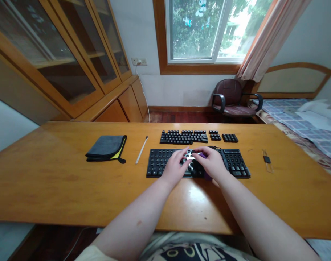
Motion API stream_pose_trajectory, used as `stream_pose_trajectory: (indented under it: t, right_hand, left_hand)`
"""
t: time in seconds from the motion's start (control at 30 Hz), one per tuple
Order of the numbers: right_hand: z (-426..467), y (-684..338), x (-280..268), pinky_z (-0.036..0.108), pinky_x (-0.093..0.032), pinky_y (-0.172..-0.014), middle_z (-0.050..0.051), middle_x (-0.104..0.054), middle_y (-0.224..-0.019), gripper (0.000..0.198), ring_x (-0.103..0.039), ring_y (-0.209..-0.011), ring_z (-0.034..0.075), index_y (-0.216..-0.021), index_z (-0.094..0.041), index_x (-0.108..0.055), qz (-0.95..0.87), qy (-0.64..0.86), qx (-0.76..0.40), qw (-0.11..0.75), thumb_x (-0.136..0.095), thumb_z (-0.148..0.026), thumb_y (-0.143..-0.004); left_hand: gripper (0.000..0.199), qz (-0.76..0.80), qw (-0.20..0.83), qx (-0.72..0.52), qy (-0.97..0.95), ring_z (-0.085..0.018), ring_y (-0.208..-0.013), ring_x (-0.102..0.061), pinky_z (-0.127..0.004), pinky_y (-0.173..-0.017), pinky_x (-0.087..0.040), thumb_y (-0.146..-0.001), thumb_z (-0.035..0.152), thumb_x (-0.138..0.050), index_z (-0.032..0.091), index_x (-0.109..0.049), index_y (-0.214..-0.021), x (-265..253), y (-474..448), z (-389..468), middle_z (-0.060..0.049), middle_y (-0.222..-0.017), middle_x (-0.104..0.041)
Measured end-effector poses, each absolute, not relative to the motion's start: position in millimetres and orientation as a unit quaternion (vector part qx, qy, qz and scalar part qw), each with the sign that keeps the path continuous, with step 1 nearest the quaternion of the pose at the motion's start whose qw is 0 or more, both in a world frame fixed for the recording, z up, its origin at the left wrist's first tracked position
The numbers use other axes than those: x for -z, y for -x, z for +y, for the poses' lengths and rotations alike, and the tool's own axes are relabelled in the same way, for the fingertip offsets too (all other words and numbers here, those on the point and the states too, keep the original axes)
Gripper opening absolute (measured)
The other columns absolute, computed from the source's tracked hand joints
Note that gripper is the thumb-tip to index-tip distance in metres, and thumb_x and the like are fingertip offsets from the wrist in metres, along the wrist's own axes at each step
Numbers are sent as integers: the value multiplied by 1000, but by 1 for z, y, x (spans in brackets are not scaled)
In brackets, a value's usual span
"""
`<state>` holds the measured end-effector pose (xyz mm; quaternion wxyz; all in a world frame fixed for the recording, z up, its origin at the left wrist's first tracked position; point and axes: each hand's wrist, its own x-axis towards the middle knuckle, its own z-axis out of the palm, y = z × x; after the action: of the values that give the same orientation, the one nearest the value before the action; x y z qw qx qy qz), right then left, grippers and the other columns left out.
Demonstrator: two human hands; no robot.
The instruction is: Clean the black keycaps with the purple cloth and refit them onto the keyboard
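A black keyboard [157, 163] with many keycaps off lies in front of me, its switches bare over a large part. My left hand [175, 164] rests over its middle, thumb and fingers apart, with nothing visible in it. Close by, my right hand [212, 162] curls over a purple lump [207, 176], which shows between the fingers and below the palm. Most of that lump is hidden, so its kind is unclear. Between the hands, a patch of the key bed shines brightly. Behind the keyboard, loose black keycaps [183, 137] stand in rows.
Left of the keyboard lie a white thin brush [142, 149] and a folded grey cloth [107, 145] with a yellow inside. On the right is a wire keycap puller [267, 159]. The wooden desk [73, 195] ends close to my body. Beyond it stands a chair [231, 96].
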<state>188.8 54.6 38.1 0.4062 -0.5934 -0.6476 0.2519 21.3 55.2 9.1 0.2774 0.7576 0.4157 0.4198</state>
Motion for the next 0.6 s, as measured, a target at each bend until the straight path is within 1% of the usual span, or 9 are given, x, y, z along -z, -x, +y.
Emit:
stream_pose_trajectory:
  t: [0.17,0.3,0.4,0.5,0.6]
  right_hand:
    - [33,-187,-26,34,-46,-77,5,-70,-85,18,-62,-82,21,-83,-20,-68,-619,574,-317,431,-62,-33,-73]
    - [34,-188,-27,34,-45,-77,4,-69,-81,17,-62,-80,21,-79,-19,-68,-605,568,-355,431,-65,-33,-70]
    - [34,-188,-28,36,-44,-78,5,-69,-82,18,-61,-81,22,-81,-20,-68,-604,556,-379,427,-63,-33,-71]
    - [35,-191,-26,37,-41,-84,4,-68,-89,18,-59,-88,22,-85,-21,-67,-577,524,-414,470,-55,-27,-73]
    - [38,-196,-22,36,-40,-87,1,-66,-94,22,-56,-96,22,-82,-22,-64,-518,497,-449,532,-49,-18,-67]
  left_hand:
    - [31,361,274,-411,-791,-16,-97,-56,-32,-91,-45,-85,23,-51,27,-58,-115,-11,-24,53,-4,-102,-60]
    - [31,349,283,-403,-797,-16,-96,-57,-31,-90,-46,-81,21,-57,25,-61,-112,-10,-23,53,-4,-102,-62]
    - [26,353,282,-409,-793,-16,-93,-58,-31,-88,-47,-81,22,-57,25,-64,-106,-10,-22,53,-4,-98,-65]
    - [24,365,294,-423,-775,-16,-93,-59,-32,-88,-47,-81,24,-58,24,-65,-103,-11,-23,53,-4,-98,-66]
    - [22,374,324,-437,-752,-18,-100,-57,-35,-94,-44,-78,23,-62,24,-67,-99,-11,-24,54,-5,-104,-65]
